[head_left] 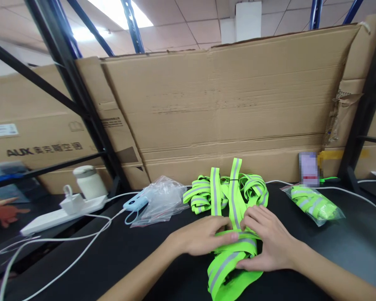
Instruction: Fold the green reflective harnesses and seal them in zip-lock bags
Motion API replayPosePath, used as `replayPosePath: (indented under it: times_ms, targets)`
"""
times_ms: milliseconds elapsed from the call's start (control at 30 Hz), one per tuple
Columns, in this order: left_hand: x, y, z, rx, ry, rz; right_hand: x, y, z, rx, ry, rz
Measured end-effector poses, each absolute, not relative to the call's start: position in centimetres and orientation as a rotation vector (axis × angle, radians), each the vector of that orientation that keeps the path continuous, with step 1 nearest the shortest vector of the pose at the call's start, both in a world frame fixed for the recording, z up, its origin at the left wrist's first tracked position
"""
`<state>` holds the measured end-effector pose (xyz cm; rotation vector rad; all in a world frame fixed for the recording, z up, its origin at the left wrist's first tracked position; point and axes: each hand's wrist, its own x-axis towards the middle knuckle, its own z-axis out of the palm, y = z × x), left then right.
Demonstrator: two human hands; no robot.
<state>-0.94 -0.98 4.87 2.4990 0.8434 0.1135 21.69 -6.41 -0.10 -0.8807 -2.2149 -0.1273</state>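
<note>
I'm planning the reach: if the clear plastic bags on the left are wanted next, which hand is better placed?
Probably the left hand: it is nearer the clear plastic bags. The right hand is farther away, with the left in between. Both are on the green reflective straps.

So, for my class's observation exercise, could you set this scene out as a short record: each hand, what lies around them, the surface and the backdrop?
Left hand: on the green reflective straps, thumb laid over them
Right hand: on the same straps, thumb spread from the other fingers
Beyond the hands: coiled straps
Left side: clear plastic bags, light blue device, white power strip, white bottle
Right side: bagged straps
Surface: black tabletop
Backdrop: cardboard panel
</note>
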Motion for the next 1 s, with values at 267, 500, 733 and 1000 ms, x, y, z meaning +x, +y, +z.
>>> replayPosePath:
  times_ms: [267, 500, 733, 1000]
  targets:
    - [-2.5, -2.1, 4.1, 2.517, 0.893, 0.182, 21.3, -6.1, -1.4, -1.144, -2.383, 0.297]
    - [-1.7, -2.1, 3.5, 2.513, 1.145, 0.342, 21.4, -6.3, -0.7, -1.287, -2.160, 0.406]
    - [-1.9, -3.0, 4.0, 2.467, 1.143, 0.243, 21.7, -6.4, -1.0, -1.148, -2.009, 0.659]
    - [-1.7, -4.5, 3.7, 2.488, 1.253, 0.248, 21.7, -5.6, -1.3, -0.842, -1.655, 0.959]
